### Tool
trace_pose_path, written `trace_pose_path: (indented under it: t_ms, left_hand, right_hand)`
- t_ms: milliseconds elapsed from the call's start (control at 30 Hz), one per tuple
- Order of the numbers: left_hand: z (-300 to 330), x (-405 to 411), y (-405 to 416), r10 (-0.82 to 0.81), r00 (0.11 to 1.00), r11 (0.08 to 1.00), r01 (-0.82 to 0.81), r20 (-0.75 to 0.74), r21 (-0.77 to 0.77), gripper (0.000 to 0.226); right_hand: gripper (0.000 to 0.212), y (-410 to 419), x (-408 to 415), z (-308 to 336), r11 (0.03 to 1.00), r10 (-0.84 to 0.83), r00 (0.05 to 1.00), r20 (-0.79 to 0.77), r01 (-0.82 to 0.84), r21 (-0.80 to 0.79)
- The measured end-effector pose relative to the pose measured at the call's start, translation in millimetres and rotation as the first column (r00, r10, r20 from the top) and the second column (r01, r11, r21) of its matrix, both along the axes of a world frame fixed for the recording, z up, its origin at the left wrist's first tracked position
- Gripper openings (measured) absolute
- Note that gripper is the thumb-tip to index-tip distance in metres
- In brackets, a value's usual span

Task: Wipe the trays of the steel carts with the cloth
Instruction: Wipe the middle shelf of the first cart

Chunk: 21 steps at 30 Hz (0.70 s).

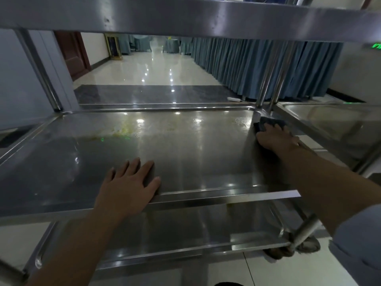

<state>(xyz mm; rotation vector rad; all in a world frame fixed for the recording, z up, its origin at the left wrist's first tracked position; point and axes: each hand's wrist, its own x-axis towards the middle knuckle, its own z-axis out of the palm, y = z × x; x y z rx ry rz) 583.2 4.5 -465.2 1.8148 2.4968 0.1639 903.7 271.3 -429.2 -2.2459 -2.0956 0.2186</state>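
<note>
Head view shows the right hand (276,138) pressing a dark cloth (268,122) down at the far right corner of the middle tray (195,153). The grip is a flat press, with the fingers laid over the cloth and bunching it slightly; whether the thumb pinches it I cannot tell. Held this way, the cloth can be worked into the raised rim where dirt collects. The left hand (128,186) lies flat with fingers spread on the near edge of the same tray, holding nothing; it seems to be there to brace the cart (266,79) against rolling while the other arm reaches far across. Yellowish smears (121,131) and a wet film sit toward the far left of the tray, well apart from the cloth, so that patch likely remains to be wiped. Below is a lower tray (185,234), above an upper tray (185,19). A second cart's tray (329,116) stands just beside the right corner.
</note>
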Motion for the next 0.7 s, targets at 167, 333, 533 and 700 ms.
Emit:
trace_pose_path:
  t_ms: [167, 333, 533, 700]
  left_hand:
    - [0.1, 3.1, -2.2, -0.032, 0.997, 0.999, 0.030, -0.069, -0.038, 0.091]
    - [-1.8, 5.6, 2.1, -0.002, 1.000, 1.000, 0.002, -0.011, 0.002, 0.064]
    - [-2.8, 8.4, 1.3, -0.007, 0.998, 0.997, 0.002, 0.066, 0.074, 0.062]
    - [18.3, -6.8, -10.0, -0.009, 0.912, 0.973, -0.086, 0.409, 0.214, 0.050]
  right_hand:
    - [0.061, -22.1, -76.6, 2.5, 0.993, 0.119, 0.993, -0.017, -0.120, -0.020]
    - [0.061, -74.4, -191.8, 3.8, 0.913, 0.408, 0.913, -0.022, -0.408, -0.003]
    - [0.059, -113.7, -280.0, -1.2, 0.662, 0.747, 0.663, -0.049, -0.749, -0.022]
    - [0.061, -107.2, -237.3, 2.4, 0.730, 0.679, 0.733, 0.026, -0.679, 0.082]
